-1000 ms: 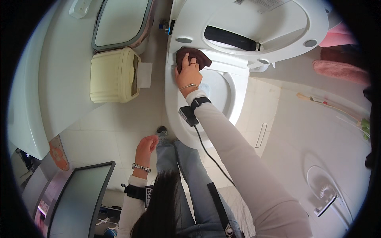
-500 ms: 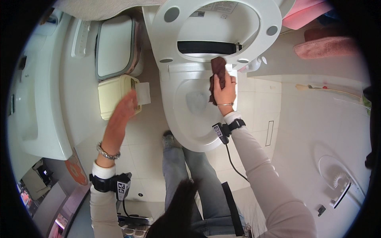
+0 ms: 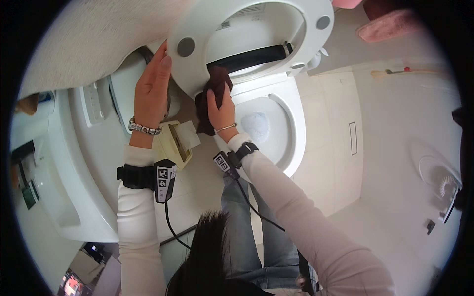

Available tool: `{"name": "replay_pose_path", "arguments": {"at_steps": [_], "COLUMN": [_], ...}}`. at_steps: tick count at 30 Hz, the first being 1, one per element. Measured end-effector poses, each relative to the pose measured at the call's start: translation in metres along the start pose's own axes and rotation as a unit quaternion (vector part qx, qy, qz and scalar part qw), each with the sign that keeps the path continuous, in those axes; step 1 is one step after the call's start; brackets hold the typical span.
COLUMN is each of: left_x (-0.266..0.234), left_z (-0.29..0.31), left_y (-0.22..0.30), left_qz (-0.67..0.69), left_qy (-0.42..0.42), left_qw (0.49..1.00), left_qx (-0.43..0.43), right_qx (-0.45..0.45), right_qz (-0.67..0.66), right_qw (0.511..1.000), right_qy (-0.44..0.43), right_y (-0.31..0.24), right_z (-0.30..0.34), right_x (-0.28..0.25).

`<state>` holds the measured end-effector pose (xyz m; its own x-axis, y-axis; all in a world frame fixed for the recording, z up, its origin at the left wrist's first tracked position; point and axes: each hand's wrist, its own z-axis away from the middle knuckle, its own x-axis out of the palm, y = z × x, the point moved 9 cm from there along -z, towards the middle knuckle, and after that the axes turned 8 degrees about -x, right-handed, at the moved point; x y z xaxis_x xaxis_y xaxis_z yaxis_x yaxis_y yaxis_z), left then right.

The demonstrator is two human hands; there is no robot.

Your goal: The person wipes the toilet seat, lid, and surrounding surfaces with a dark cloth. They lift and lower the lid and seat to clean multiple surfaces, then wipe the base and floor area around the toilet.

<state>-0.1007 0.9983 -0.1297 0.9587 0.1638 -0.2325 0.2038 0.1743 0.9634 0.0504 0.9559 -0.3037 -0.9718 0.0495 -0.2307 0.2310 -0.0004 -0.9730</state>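
Note:
My right hand [image 3: 221, 109] is closed round a crumpled dark brown cloth [image 3: 218, 82]. It holds the cloth near the left hinge area of the white toilet [image 3: 295, 111], at the lower left of the raised toilet seat [image 3: 191, 69]. Part of the cloth hangs down beside the wrist. My left hand [image 3: 152, 91] is at the outer left edge of that raised seat, its fingers stretched upward and its thumb beside the rim. Whether the fingertips press on the seat cannot be made out. Water shows in the bowl below.
Left of the toilet stand a lidded bin [image 3: 126, 81] and a cream box [image 3: 173, 143] with a white tissue [image 3: 188, 133] sticking out. A washbasin [image 3: 91, 212] lines the left side. A pale towel [image 3: 98, 54] hangs at upper left; a white bottle [image 3: 314, 61] stands behind the toilet.
My right hand has carried the cloth left, from the bowl's right rear to its left rear. My left hand has moved up from beside the cream box to the seat's edge. The view has shifted.

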Motion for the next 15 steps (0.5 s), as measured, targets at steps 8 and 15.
{"name": "replay_pose_path", "arguments": {"at_steps": [8,15], "left_x": [-0.001,-0.001], "left_z": [-0.002,-0.005], "left_y": [-0.009,-0.008], "left_qz": [0.057,0.035], "left_qy": [0.030,0.024], "left_qw": [0.995,0.997], "left_qx": [-0.072,-0.068], "right_qx": [-0.111,0.073], "right_qz": [0.477,-0.143], "right_qw": [0.870,0.964], "right_qy": [-0.056,0.210], "right_y": [0.036,0.053], "right_z": [-0.049,-0.011], "right_x": [-0.121,-0.033]}}
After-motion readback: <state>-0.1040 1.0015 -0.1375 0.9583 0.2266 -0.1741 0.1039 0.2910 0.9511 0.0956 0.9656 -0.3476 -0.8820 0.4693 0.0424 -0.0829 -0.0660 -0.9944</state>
